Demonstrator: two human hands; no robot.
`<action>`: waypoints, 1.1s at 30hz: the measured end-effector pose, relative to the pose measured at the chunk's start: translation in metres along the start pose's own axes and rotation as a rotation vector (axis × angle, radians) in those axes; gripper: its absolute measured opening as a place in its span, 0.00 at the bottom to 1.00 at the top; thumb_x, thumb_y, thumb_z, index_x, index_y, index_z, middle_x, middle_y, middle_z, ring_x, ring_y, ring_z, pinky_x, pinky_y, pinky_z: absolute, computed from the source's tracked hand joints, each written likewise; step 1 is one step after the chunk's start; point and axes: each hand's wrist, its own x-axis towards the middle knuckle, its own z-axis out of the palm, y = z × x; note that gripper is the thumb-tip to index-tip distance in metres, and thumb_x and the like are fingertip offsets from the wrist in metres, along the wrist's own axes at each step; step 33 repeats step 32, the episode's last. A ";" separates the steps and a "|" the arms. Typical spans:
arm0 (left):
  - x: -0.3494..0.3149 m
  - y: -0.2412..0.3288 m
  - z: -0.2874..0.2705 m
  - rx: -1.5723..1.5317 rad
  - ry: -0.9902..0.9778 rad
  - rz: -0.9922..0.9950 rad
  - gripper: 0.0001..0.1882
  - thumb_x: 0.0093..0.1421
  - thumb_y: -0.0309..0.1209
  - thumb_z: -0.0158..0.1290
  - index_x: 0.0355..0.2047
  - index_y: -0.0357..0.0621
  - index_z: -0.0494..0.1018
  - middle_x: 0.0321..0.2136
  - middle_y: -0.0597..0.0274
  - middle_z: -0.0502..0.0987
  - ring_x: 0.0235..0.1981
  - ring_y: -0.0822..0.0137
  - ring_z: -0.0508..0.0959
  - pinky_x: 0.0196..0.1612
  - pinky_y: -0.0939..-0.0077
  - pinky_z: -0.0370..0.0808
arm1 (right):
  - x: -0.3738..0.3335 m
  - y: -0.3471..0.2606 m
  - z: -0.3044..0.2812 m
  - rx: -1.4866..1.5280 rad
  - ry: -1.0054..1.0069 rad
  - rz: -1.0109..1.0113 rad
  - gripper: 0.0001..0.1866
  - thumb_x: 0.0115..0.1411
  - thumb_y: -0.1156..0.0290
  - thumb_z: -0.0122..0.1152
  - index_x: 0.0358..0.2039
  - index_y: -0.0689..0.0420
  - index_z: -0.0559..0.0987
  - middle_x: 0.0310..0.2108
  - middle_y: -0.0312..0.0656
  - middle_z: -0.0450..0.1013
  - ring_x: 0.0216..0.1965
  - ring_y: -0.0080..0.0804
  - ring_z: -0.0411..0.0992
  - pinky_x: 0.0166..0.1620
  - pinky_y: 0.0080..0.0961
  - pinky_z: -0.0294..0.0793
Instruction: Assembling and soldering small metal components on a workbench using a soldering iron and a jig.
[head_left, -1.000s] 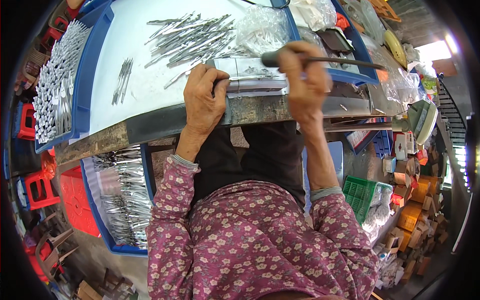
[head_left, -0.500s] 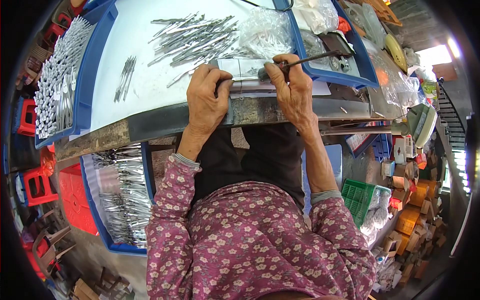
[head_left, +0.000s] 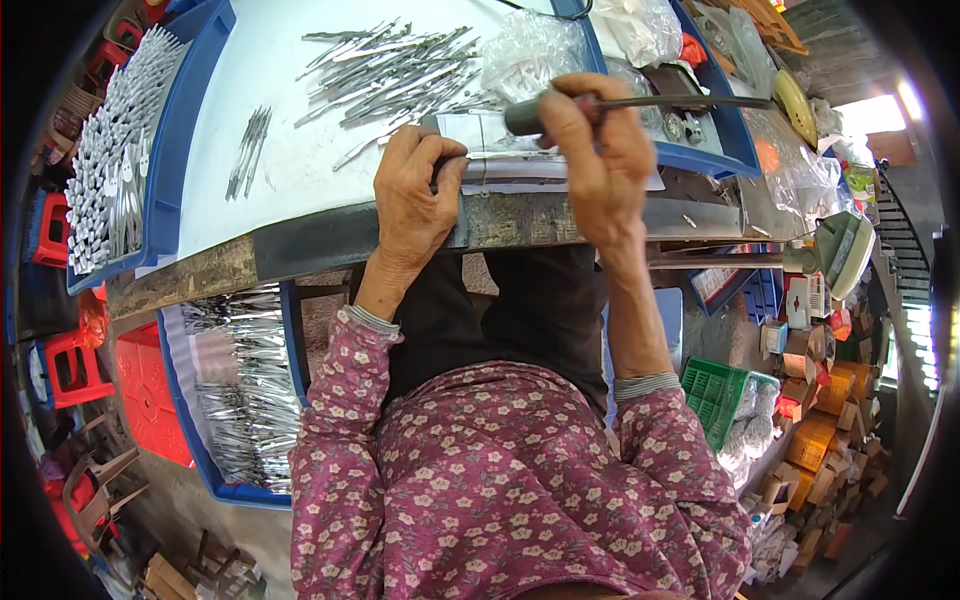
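Observation:
At the table's front edge, my left hand (head_left: 416,190) is closed, thumb and forefinger pinched at the left end of a narrow metal strip (head_left: 515,172) along the edge. What lies between those fingers is mostly hidden. My right hand (head_left: 605,165), slightly blurred, is raised over the strip's right end. It grips a screwdriver (head_left: 690,102) with a dark handle, whose long shaft points right. Behind the strip lies a small pale sheet (head_left: 462,128). Farther back, a loose pile of thin metal rods (head_left: 400,80) is spread on white paper, with a few more rods (head_left: 248,150) to the left.
A blue tray (head_left: 190,130) of upright white-tipped rods stands at left. Another blue tray (head_left: 720,160) with plastic bags is at right. Below the table sit a blue crate (head_left: 230,492) of metal rods, a red stool (head_left: 150,390) and a green basket (head_left: 712,400).
My right hand has lifted from the strip with the screwdriver, whose shaft has swung nearly level and reaches farther right. My left hand stays in place.

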 end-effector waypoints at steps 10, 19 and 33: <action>-0.001 0.000 0.001 -0.014 0.011 -0.013 0.04 0.45 0.20 0.54 0.23 0.38 0.71 0.24 0.58 0.68 0.28 0.60 0.70 0.30 0.71 0.67 | -0.006 0.039 0.005 -0.248 -0.148 0.041 0.13 0.57 0.65 0.55 0.34 0.63 0.70 0.18 0.47 0.72 0.19 0.37 0.71 0.22 0.29 0.67; -0.001 0.000 0.000 -0.027 -0.001 -0.033 0.03 0.45 0.21 0.53 0.24 0.38 0.72 0.25 0.58 0.68 0.28 0.59 0.70 0.31 0.70 0.67 | 0.004 0.041 -0.010 -0.235 -0.047 0.082 0.13 0.56 0.66 0.57 0.33 0.63 0.70 0.17 0.40 0.68 0.18 0.26 0.64 0.24 0.23 0.64; -0.003 -0.002 -0.001 -0.015 0.005 -0.006 0.04 0.46 0.21 0.53 0.25 0.39 0.72 0.26 0.58 0.69 0.29 0.59 0.70 0.32 0.70 0.67 | -0.005 0.023 -0.028 -0.202 -0.109 0.213 0.11 0.56 0.66 0.57 0.33 0.60 0.71 0.19 0.39 0.72 0.21 0.21 0.66 0.26 0.19 0.65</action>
